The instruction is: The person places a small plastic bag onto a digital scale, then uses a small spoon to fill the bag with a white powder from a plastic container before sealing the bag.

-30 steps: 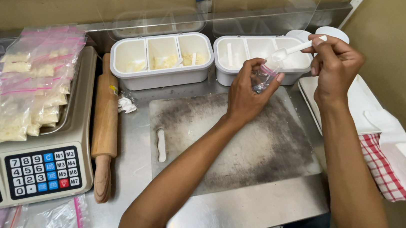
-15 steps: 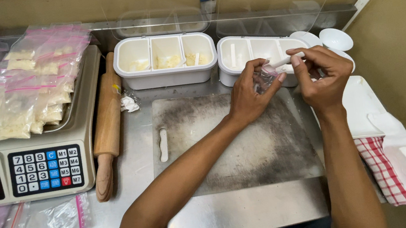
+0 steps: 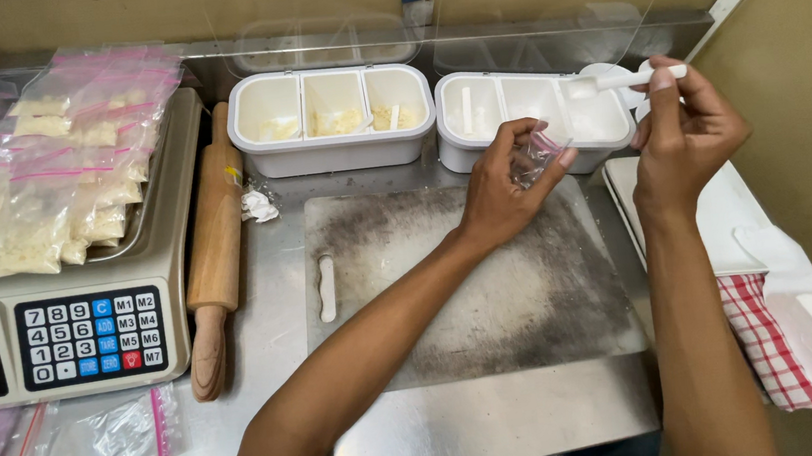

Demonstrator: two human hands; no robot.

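Observation:
My left hand [image 3: 502, 188] holds a small clear plastic bag [image 3: 539, 156] open, just in front of the right-hand white three-compartment container [image 3: 518, 141]. My right hand [image 3: 683, 134] grips a small white spoon [image 3: 612, 82] by its handle; the spoon's bowl points left and hovers over that container's right compartment, above and to the right of the bag. A second white three-compartment container [image 3: 333, 150] with pale crumbly contents stands to the left of it.
A dusty grey work board [image 3: 432, 286] with a small white dough strip [image 3: 327, 289] lies on the steel counter. A wooden rolling pin [image 3: 217, 248] lies beside a weighing scale [image 3: 65, 334] piled with filled bags [image 3: 49, 175]. A red checked cloth [image 3: 764, 331] sits at right.
My right hand has lifted the spoon up and away to the right of the bag, after having it at the bag's mouth half a second ago. My left hand stays put.

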